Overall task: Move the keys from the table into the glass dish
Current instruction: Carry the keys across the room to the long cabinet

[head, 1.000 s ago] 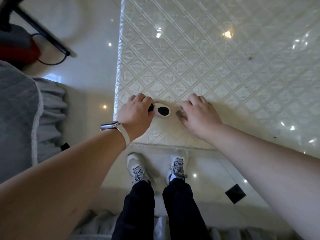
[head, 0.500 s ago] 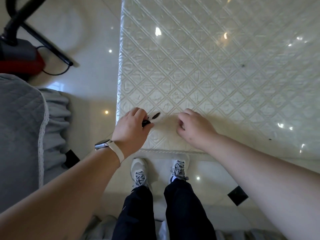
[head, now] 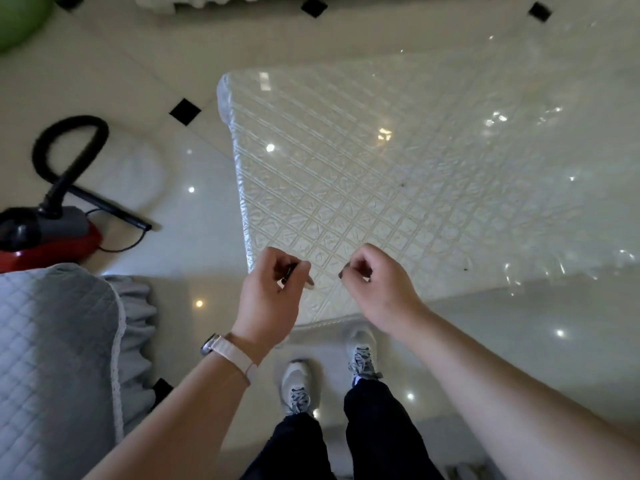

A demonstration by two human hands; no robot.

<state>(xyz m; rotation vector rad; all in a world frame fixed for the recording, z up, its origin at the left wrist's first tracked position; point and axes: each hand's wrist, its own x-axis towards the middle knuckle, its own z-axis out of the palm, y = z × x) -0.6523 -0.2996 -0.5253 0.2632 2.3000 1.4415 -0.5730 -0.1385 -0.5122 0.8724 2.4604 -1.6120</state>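
Observation:
My left hand (head: 270, 299) is raised just above the near left corner of the table (head: 398, 174) and pinches the keys (head: 288, 270), a small dark bunch mostly hidden between thumb and fingers. My right hand (head: 379, 289) hovers beside it to the right, fingers curled in, with nothing visible inside them. The table wears a white quilted cover under glossy clear plastic. No glass dish shows in the head view.
A red vacuum cleaner (head: 48, 237) with a black hose lies on the tiled floor to the left. A grey quilted cover (head: 52, 341) fills the lower left. A green ball (head: 15, 19) sits at the top left. My shoes (head: 298, 386) stand at the table's near edge.
Both hands have lifted off the table, the left one taking the dark keys with it. The view has tilted up, and the white round piece seen earlier is out of sight.

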